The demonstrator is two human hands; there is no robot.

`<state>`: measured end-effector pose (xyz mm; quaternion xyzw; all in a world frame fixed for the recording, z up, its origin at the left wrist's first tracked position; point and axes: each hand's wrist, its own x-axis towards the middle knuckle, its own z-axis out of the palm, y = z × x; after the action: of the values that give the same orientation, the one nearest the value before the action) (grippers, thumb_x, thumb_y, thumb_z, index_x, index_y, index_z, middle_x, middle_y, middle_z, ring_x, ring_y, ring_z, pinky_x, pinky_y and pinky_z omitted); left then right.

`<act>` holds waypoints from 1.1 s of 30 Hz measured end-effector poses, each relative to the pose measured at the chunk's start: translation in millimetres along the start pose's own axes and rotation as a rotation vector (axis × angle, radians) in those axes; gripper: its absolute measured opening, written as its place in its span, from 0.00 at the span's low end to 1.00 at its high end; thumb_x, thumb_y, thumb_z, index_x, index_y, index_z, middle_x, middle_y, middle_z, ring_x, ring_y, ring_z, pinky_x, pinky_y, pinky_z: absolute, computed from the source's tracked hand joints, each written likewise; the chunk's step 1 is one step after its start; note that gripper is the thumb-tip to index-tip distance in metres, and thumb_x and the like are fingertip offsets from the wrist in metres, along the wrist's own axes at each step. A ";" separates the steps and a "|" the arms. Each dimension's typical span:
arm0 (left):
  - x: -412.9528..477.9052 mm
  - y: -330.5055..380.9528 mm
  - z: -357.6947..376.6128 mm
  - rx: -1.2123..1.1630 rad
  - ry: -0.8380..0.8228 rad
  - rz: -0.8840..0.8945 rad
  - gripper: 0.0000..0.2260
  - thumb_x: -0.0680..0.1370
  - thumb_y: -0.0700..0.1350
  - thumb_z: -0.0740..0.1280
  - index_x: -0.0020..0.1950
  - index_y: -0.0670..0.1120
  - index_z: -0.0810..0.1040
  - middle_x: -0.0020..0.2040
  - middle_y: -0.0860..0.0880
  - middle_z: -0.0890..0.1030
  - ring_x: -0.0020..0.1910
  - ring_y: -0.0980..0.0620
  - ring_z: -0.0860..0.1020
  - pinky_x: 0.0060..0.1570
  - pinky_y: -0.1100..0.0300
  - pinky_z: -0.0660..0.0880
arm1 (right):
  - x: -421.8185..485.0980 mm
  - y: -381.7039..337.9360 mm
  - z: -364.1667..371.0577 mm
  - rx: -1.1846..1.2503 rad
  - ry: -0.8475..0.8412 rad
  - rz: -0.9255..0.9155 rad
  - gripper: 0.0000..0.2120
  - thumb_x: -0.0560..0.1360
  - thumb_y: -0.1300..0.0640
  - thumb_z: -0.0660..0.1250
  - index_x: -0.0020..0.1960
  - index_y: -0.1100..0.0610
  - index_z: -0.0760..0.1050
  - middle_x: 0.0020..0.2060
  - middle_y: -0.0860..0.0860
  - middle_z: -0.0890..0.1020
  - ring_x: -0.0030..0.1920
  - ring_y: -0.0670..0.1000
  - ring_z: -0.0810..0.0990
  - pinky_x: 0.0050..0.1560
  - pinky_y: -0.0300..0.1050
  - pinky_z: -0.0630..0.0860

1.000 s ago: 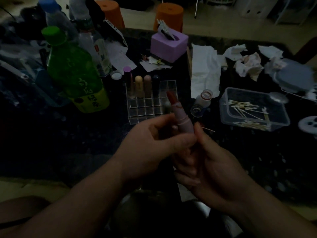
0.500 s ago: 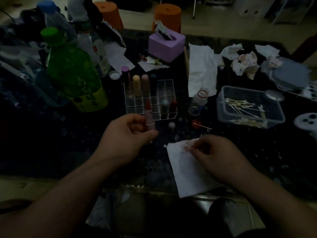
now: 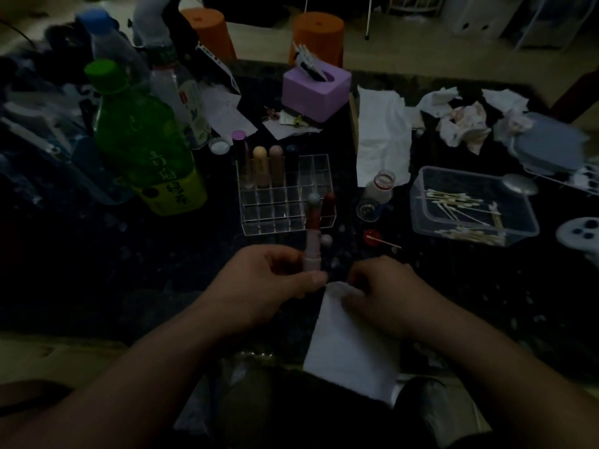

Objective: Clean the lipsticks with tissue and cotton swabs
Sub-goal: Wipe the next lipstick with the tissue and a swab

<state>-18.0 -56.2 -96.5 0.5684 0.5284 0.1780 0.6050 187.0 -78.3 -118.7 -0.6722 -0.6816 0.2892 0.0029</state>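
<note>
1. Left hand (image 3: pixel 272 280) grips a pink-cased lipstick (image 3: pixel 312 254) by the base, fingers curled round it. The lipstick is upright, cap off, red bullet exposed.
2. Right hand (image 3: pixel 385 293) is just beside it. Its fingers curl down on the top corner of a white tissue (image 3: pixel 350 345); it looks like a pinch, but the light is dim.
3. The tissue lies flat at the near edge of the tabletop (image 3: pixel 162 270), its lower end hanging over the edge. Tissue and lipstick are near but not touching, so no wiping contact right now.
4. Behind the hands is a clear organizer (image 3: pixel 259 222). It holds four racked lipsticks (image 3: pixel 261 166) in the back row and two more at the front right corner. The other compartments look vacant.
5. Right of that is a small glass bottle (image 3: pixel 377 192), then a clear tub (image 3: pixel 421 222) holding cotton swabs (image 3: pixel 453 199). One loose swab (image 3: pixel 387 243) lies on the tabletop between the tub and the hands.
6. Further back are crumpled tissues (image 3: pixel 463 124), some stained pinkish, and a flat sheet (image 3: pixel 382 137) beside a purple tissue box (image 3: pixel 314 92).
7. Progress, as a judgement: mid-task. The stained wads suggest some wiping is already done. The held lipstick needs a wipe, then capping and racking. Can't tell which of the racked ones are already clean.
</note>
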 end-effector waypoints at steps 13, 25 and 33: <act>-24.4 20.0 7.4 -0.159 -0.066 0.095 0.15 0.64 0.48 0.76 0.50 0.46 0.86 0.47 0.49 0.87 0.48 0.51 0.86 0.50 0.57 0.81 | -52.6 -12.1 -41.7 1.119 -0.181 0.025 0.09 0.67 0.55 0.73 0.37 0.61 0.78 0.31 0.55 0.76 0.30 0.49 0.74 0.30 0.39 0.70; -33.5 23.3 19.6 -0.450 -0.096 0.130 0.11 0.66 0.41 0.74 0.47 0.42 0.87 0.50 0.43 0.87 0.51 0.47 0.85 0.49 0.61 0.80 | -79.1 -18.4 -35.9 1.090 0.097 -0.056 0.05 0.65 0.60 0.68 0.30 0.56 0.76 0.42 0.60 0.84 0.38 0.54 0.77 0.39 0.48 0.73; -35.6 24.7 17.2 -0.345 -0.046 0.105 0.13 0.66 0.41 0.75 0.49 0.40 0.86 0.48 0.44 0.87 0.51 0.46 0.85 0.55 0.53 0.80 | -75.6 -14.1 -35.0 1.039 0.112 -0.067 0.05 0.66 0.61 0.68 0.31 0.56 0.77 0.42 0.63 0.83 0.40 0.58 0.78 0.42 0.54 0.73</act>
<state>-7.5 -86.6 -62.9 0.4871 0.4455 0.2843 0.6953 195.1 -133.0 -54.8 -0.5743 -0.4682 0.5524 0.3817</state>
